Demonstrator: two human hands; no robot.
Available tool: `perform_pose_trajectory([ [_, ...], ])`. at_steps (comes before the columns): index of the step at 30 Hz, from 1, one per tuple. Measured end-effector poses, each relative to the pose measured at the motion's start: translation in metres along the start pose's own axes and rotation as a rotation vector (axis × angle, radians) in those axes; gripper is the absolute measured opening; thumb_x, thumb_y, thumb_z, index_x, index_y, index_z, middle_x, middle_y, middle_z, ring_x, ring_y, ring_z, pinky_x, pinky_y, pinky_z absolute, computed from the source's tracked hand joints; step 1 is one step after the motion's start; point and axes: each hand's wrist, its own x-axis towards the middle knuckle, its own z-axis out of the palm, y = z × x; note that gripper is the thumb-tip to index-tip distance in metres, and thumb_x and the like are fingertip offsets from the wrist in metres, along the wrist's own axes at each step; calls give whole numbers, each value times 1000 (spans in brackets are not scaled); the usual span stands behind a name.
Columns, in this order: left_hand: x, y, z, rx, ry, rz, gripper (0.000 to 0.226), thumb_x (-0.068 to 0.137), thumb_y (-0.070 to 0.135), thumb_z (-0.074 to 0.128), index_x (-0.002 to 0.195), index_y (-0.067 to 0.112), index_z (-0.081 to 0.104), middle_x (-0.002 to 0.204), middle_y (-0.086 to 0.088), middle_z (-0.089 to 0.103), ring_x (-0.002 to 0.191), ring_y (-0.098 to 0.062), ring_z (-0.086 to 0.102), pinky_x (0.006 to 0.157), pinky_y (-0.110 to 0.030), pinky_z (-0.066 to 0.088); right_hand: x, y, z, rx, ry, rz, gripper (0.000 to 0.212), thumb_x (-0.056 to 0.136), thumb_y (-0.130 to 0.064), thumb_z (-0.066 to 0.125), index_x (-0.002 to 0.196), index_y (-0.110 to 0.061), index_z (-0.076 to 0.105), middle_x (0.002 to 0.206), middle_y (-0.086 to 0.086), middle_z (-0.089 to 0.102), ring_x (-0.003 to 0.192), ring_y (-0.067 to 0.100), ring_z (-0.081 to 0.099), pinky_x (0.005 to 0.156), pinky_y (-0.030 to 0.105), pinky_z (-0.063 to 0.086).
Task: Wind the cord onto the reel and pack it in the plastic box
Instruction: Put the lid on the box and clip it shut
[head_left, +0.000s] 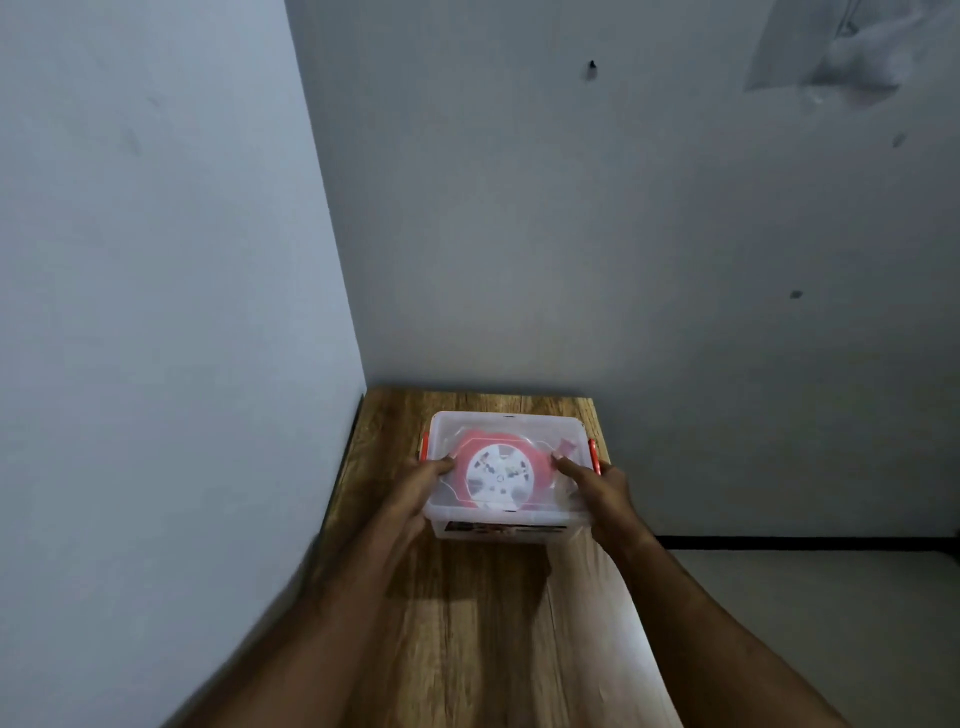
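A narrow wood-grain tabletop (467, 623) stands in a room corner, its left edge against a plain pale wall (156, 260) and its far edge against a second grey wall (623, 234) that carries a few dark marks and a scuffed patch at upper right. Pale floor (805, 597) shows to the right, edged by a dark skirting line.

Both forearms reach forward from the lower edge of the view. The left hand (415, 491) grips the left end of the plastic box (506, 519), thumb lying on the lid. The right hand (602, 493) grips the right end likewise, a finger extended across the lid. Both hands are clamped on the box, one at each end.

The box sits on the far half of the tabletop. It is rectangular, translucent and round-cornered, with its lid (506, 431) on, an orange latch (424, 447) at each end, and a dark label on the near wall. The reel (498, 470) lies flat inside: a white round hub within a red rim. The cord cannot be made out separately.
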Motion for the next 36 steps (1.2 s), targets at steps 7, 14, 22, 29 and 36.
perform_pose_trajectory([
  [7, 46, 47, 1, 21, 34, 41, 41, 97, 21, 70, 130, 3, 55, 114, -8, 62, 88, -20, 61, 68, -29, 50, 64, -26, 34, -38, -2, -9, 50, 76, -32, 89, 117, -10, 71, 104, 8, 78, 88, 29, 77, 79, 51, 63],
  [14, 119, 62, -1, 58, 60, 13, 37, 96, 24, 70, 124, 2, 59, 124, -16, 67, 98, -27, 64, 67, -31, 50, 125, -29, 58, -62, -43, 6, 60, 74, -40, 87, 122, -10, 67, 107, 9, 77, 90, 30, 77, 81, 54, 62],
  [22, 171, 70, 5, -1, 28, -33, 42, 95, 19, 70, 129, -2, 59, 128, -25, 67, 82, -25, 66, 69, -34, 55, 172, -15, 71, -113, -40, -7, 87, 55, -63, 90, 123, -13, 67, 109, 8, 77, 93, 30, 76, 82, 54, 62],
  [29, 166, 70, 10, 304, 181, 165, 45, 92, 42, 73, 121, 10, 60, 117, -7, 70, 81, -14, 65, 62, -20, 48, 179, -15, 75, -334, 50, -46, 99, 62, -74, 79, 135, -13, 55, 126, 10, 69, 108, 29, 71, 87, 47, 62],
  [36, 153, 52, 29, 1328, 268, 915, 76, 102, 46, 47, 161, 7, 22, 168, -15, 26, 155, -32, 27, 127, -46, 25, 139, -21, 115, -1301, 47, -686, 73, 105, -52, 18, 159, -3, 18, 166, 25, 11, 155, 41, 9, 124, 58, 17],
])
